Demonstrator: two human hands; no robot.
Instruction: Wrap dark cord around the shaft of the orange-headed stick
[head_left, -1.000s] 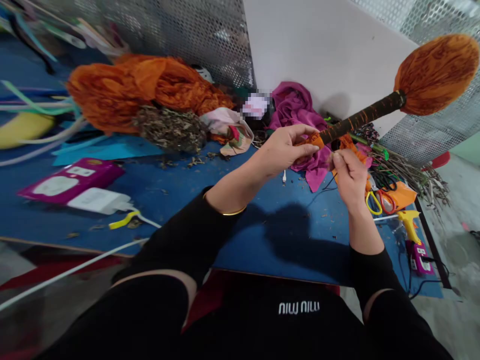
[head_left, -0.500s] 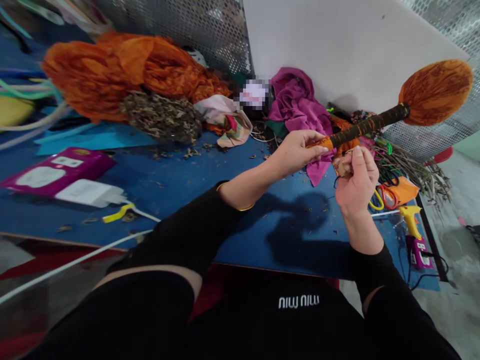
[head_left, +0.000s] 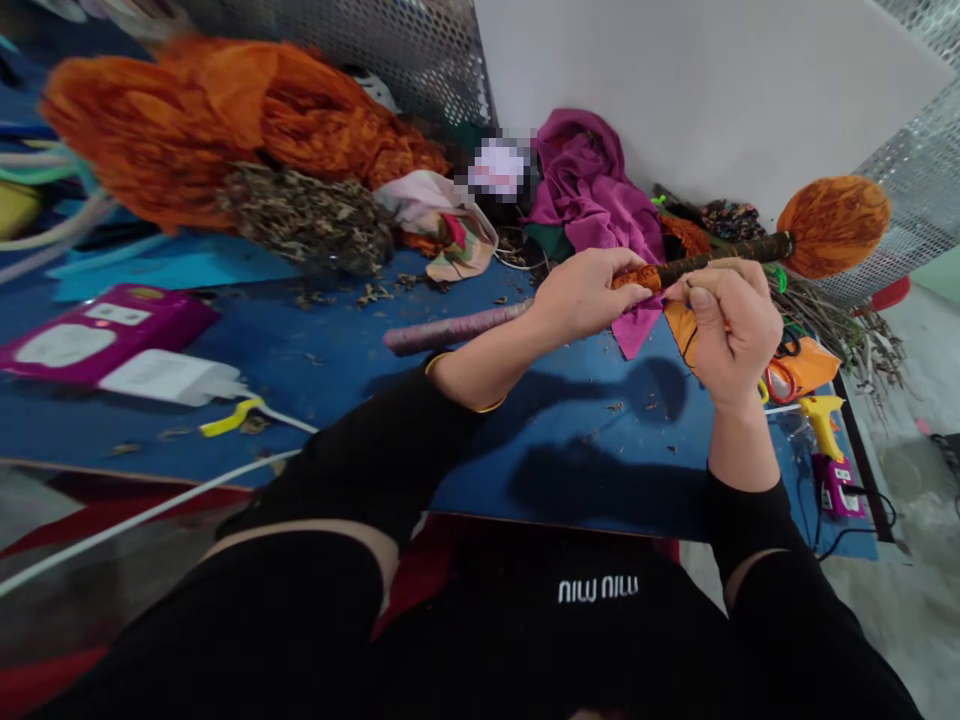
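Note:
My left hand [head_left: 589,300] is closed round a long wrapped stick [head_left: 720,260], thumb and fingers gripping its orange-covered section. The stick has a dark brown wrapping, and at its far right end sits a rounded orange fabric head [head_left: 836,228]. A purple-wrapped rod [head_left: 454,330] shows left of my left wrist; whether it joins the stick is hidden by the hand. Against the stick's near side, my right hand [head_left: 735,320] is pinched shut on something small and thin, too hidden to name. Orange-yellow material [head_left: 681,332] shows beside its fingers.
Orange fabric [head_left: 247,120], dried plant matter [head_left: 307,220] and magenta cloth [head_left: 592,190] lie along the back. A purple power strip [head_left: 112,330] with a white charger is at left. Dry stems [head_left: 855,320] and a yellow glue gun [head_left: 823,420] are at right.
The stick has swung flatter, its orange head now lower and further left. The purple-wrapped rod has come into view. My right hand has turned and risen against the stick.

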